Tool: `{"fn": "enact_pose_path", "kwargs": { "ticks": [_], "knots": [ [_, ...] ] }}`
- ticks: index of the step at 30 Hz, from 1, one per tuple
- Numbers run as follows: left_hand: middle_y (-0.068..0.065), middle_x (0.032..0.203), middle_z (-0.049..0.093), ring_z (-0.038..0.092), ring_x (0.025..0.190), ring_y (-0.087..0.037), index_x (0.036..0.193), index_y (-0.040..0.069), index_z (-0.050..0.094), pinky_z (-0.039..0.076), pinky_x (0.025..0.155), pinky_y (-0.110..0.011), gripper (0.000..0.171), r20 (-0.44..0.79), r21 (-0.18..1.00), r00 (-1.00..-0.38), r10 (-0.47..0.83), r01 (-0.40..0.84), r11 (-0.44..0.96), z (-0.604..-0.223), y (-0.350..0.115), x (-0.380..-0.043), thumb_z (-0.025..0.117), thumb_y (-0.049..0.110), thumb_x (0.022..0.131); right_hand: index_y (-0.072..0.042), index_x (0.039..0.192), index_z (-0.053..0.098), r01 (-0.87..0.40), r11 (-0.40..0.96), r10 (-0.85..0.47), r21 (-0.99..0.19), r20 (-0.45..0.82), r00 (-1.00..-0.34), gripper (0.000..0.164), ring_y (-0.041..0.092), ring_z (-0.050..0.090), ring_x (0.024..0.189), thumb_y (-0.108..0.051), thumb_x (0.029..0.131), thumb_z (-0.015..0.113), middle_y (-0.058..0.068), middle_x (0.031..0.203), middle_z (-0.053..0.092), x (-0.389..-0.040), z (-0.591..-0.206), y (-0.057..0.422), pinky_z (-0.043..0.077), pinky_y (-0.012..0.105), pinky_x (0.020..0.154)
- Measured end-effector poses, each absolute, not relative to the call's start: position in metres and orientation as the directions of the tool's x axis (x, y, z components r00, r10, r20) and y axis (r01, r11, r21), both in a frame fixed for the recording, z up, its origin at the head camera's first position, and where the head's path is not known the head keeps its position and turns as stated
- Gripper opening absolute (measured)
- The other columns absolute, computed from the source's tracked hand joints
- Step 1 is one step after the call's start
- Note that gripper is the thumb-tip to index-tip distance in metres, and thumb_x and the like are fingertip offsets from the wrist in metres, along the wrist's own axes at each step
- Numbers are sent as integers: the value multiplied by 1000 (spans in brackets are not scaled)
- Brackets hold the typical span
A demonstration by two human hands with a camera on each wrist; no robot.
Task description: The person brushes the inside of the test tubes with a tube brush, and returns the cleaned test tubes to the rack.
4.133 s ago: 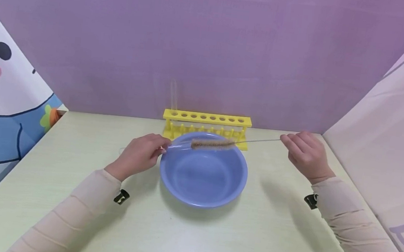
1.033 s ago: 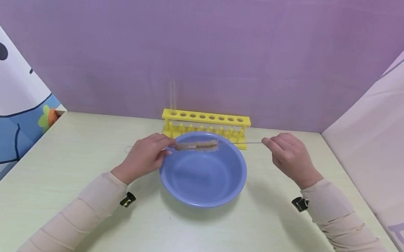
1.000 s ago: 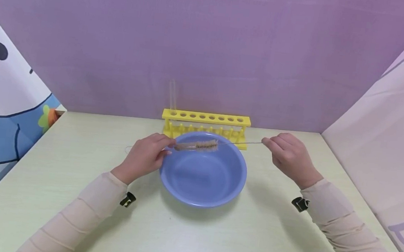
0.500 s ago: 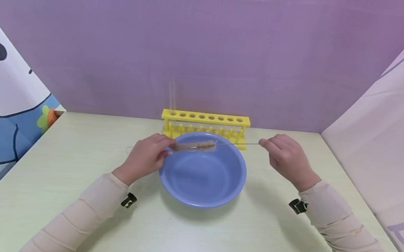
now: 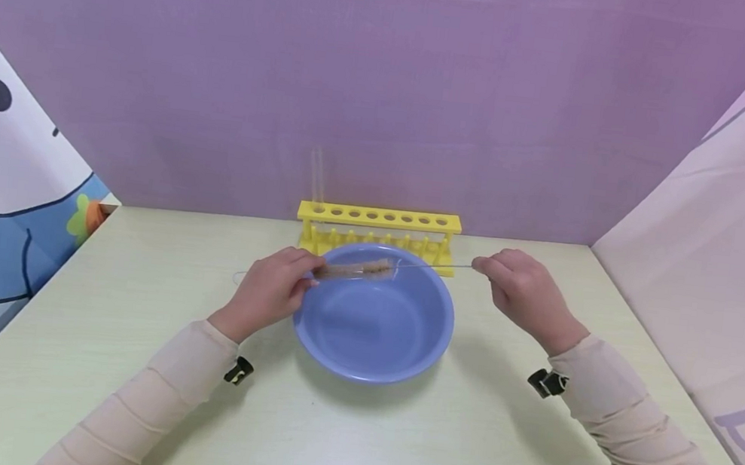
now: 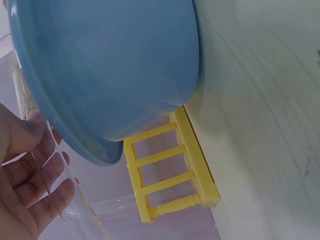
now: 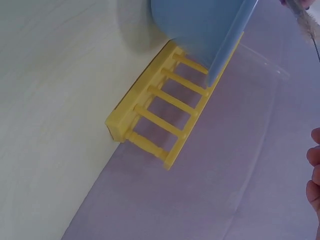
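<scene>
My left hand point(image 5: 274, 287) holds a clear glass test tube point(image 5: 341, 272) lying nearly level above the blue basin point(image 5: 369, 331), its open mouth facing right. Inside the tube sits the tan bristle head of a test tube brush point(image 5: 378, 266). From the mouth its thin wire runs right to my right hand point(image 5: 525, 298), which pinches the end. Fingers of the left hand point(image 6: 30, 175) curl about the tube in the left wrist view. Only fingertips of the right hand point(image 7: 313, 170) show at the right wrist view's edge; its grip is out of sight there.
A yellow test tube rack point(image 5: 381, 218) stands behind the basin against the purple backdrop point(image 5: 387, 98). Another clear test tube point(image 5: 318, 181) is upright in its leftmost hole. Printed cloth walls border the pale table point(image 5: 350, 442) on both sides.
The brush has gone leftward into the test tube; its bristles were outside at first. My right hand has moved left and slightly down, and my left hand slightly right.
</scene>
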State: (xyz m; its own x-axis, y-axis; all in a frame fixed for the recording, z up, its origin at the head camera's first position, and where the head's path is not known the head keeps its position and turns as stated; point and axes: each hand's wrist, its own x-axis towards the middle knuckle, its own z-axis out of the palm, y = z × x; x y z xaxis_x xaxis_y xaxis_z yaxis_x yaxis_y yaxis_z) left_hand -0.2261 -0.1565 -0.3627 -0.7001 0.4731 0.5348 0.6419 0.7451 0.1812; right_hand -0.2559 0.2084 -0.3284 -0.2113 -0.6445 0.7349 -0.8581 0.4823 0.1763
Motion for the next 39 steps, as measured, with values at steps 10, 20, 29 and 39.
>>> {"fn": "enact_pose_path", "kwargs": {
  "ticks": [10,20,29,39],
  "knots": [
    [-6,95,68,61,85,-21,106,3,66,54,66,-34,27,543,180,-696,469,642,745,-363,-153,-226,72,3,80,1,86,65,-859,502,-633,98,719,-288,36,16,55,57,28,64,53,5,63,56,-253,-326,206,49,29,50],
    [-5,95,68,61,85,-20,106,5,66,54,67,-33,25,535,180,-704,467,635,751,-364,-152,-227,72,6,81,-1,88,70,-809,580,-616,-95,599,-512,28,14,62,66,21,73,59,4,76,68,-249,-319,205,54,32,60],
    [-4,94,68,61,86,-20,104,5,67,54,69,-33,24,540,177,-698,470,641,747,-364,-152,-227,73,6,81,-4,94,71,-717,608,-598,-343,396,-697,28,8,51,62,15,82,55,-6,67,59,-248,-306,206,45,24,57],
    [-4,95,68,61,87,-20,104,6,67,55,69,-34,25,555,168,-683,475,652,740,-364,-151,-227,74,6,80,-7,94,72,-629,621,-575,-468,275,-771,21,13,51,60,7,88,57,-2,65,58,-251,-299,204,38,23,50]
  ]
}}
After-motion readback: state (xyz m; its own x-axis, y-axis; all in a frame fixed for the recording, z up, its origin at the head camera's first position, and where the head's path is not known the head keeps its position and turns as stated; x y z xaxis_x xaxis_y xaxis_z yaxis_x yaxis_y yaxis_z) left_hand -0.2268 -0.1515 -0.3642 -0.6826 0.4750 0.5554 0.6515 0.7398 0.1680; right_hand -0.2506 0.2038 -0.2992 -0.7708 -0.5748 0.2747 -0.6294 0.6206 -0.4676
